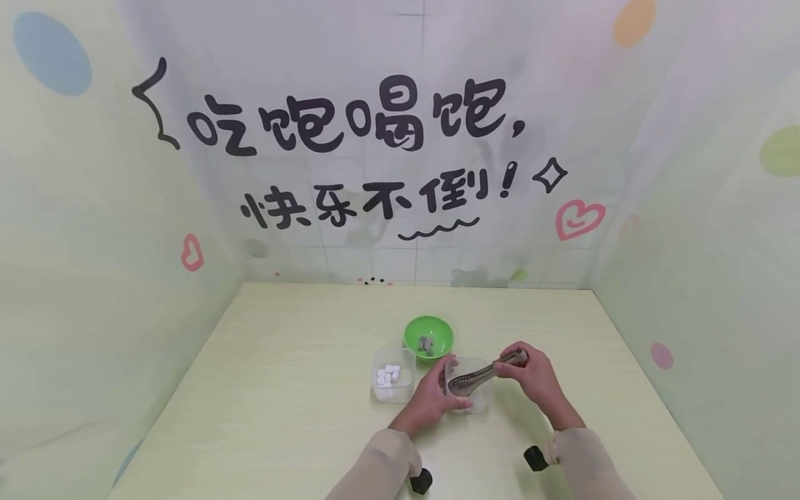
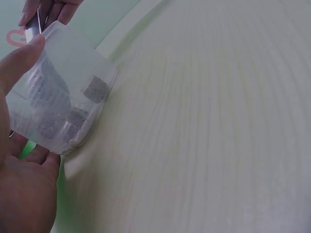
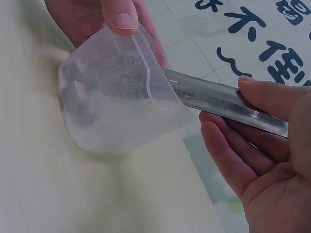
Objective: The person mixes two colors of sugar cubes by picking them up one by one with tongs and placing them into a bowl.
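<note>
My left hand [image 1: 430,401] grips a clear plastic box [image 1: 480,401] by its side, thumb on the near wall. Metal tongs [image 1: 478,377] slant down into this box, their perforated heads inside it. At their upper end, my right hand [image 1: 536,376] holds them between thumb and fingers. Through the cloudy wall in the left wrist view, a few grey cubes [image 2: 95,89] show at the bottom, close to the tong heads. In the right wrist view the tongs' smooth handle [image 3: 218,99] comes out over the box's rim.
A green bowl [image 1: 442,329] with several grey cubes [image 1: 426,345] stands just behind the left hand. Left of that hand is a second clear box [image 1: 394,398] holding several white cubes [image 1: 387,376]. A printed cloth wall [image 1: 350,257] encloses the pale wooden table [image 1: 281,389].
</note>
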### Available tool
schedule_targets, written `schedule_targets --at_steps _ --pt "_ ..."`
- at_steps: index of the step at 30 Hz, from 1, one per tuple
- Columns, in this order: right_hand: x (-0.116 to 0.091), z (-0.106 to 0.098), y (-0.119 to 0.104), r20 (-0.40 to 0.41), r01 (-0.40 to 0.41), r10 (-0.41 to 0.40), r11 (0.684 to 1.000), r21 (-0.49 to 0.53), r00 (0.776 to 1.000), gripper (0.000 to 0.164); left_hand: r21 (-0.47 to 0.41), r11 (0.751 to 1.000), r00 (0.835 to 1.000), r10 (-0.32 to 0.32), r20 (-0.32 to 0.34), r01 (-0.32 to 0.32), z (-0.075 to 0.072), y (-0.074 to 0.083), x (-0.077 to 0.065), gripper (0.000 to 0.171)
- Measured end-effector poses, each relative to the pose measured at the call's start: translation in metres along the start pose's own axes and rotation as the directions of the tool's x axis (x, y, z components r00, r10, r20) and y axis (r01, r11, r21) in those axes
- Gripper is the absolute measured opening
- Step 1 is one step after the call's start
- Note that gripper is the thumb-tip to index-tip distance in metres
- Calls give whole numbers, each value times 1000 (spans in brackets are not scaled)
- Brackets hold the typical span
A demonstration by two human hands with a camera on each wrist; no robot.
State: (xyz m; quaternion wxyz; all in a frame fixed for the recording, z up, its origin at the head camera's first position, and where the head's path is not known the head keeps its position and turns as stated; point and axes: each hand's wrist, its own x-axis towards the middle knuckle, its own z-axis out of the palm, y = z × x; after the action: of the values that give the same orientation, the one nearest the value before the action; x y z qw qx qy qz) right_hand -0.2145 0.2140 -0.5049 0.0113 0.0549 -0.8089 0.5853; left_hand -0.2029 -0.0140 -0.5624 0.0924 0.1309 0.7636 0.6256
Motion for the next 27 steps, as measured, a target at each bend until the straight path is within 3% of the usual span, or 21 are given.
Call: schedule_targets --at_steps 9,27 --pt "-2 -5 -1 -38 0 0 1000 -6 999 24 -6 1000 1000 -1 3 1 0 1 0 97" --pt "-3 -5 -3 37 122 -118 979 -165 992 23 1 1000 1000 -15 5 15 -1 -2 -2 99"
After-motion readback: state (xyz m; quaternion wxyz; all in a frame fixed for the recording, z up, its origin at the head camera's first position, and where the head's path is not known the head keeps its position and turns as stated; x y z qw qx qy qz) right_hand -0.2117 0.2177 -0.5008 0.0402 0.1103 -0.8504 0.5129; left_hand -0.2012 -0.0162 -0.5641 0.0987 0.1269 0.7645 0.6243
